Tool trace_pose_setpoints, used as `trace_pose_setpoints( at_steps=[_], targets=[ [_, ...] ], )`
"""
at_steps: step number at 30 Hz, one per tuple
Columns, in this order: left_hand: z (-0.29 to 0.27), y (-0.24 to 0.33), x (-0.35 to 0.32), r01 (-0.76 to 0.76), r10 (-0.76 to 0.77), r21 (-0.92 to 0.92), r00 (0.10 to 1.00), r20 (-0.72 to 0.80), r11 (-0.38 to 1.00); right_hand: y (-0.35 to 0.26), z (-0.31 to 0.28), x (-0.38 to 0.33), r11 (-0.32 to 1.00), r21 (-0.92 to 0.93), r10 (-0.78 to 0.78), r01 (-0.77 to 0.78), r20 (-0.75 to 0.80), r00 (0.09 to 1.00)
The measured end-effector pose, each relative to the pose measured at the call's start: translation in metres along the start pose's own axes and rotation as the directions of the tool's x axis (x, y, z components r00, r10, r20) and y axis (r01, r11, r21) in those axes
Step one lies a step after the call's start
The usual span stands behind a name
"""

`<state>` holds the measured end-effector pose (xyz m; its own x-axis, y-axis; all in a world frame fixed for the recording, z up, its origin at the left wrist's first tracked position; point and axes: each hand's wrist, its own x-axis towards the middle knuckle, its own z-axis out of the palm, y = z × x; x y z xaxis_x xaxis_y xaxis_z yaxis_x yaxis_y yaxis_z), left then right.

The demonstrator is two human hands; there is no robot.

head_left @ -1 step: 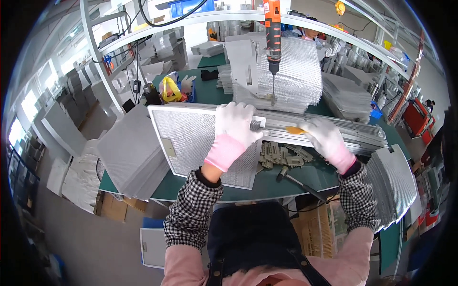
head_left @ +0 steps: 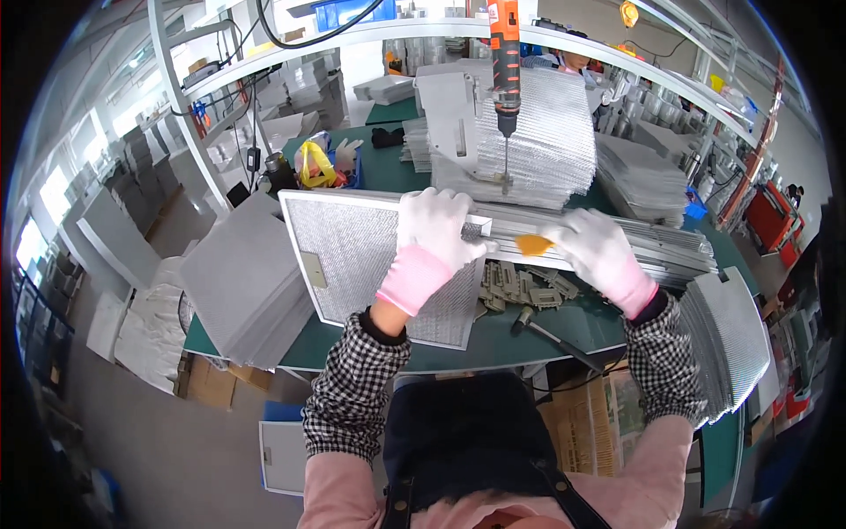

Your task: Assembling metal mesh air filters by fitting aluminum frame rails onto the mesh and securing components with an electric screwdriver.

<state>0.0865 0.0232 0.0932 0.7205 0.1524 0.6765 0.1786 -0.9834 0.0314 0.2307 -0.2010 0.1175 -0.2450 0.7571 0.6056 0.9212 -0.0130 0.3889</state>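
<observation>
Framed mesh panel [head_left: 352,260]: silver-grey, thin pale metal rim, fine textured mesh, small tan tab [head_left: 312,270] near its left edge. It stands tilted at the front of the bench, left of centre, its upper right corner beside a pile of long metal frames [head_left: 674,249]. Small amber blade-like piece [head_left: 533,245], flat, slightly blurred, near that corner; contact with the rim cannot be told.

Surface: green-topped bench [head_left: 577,322]. On it, a heap of grey-beige plastic fittings [head_left: 507,284] and a hammer [head_left: 575,353], both right of the panel. Sheet stacks at left [head_left: 240,286] and right [head_left: 733,344]; a taller mesh stack [head_left: 542,132] behind. Orange-and-black power driver [head_left: 505,70] hangs bit down above the bench. Room: workshop, grey floor [head_left: 198,450], more stacked sheets, another person partly visible beyond the shelf rail [head_left: 414,31].

Left hand [head_left: 434,231], white glove, pink cuff: curled over the panel's top rim, gripping it near the upper right corner. Right hand [head_left: 595,247], gloved alike, blurred: fingers closed on the amber piece, above the frame pile.
</observation>
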Motion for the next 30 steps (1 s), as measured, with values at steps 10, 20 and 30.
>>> trace_pose_setpoints(
  at_steps=[10, 20, 30],
  targets=[
    [-0.009, 0.005, 0.0, -0.008, 0.007, 0.01, 0.997, 0.074, 1.0, -0.022, -0.028, 0.063, 0.899, -0.383, -0.131, 0.21, 0.222, 0.966],
    [-0.015, 0.021, -0.017, 0.043, -0.038, 0.085, 0.997, -0.063, 0.995, -0.043, -0.066, 0.088, 0.937, -0.303, -0.051, 0.174, 0.376, 0.925],
    [-0.03, 0.03, -0.046, -0.075, 0.071, -0.014, 0.979, -0.191, 0.997, 0.011, 0.044, -0.168, 0.765, -0.171, 0.492, -0.621, 0.777, 0.392]
  ],
)
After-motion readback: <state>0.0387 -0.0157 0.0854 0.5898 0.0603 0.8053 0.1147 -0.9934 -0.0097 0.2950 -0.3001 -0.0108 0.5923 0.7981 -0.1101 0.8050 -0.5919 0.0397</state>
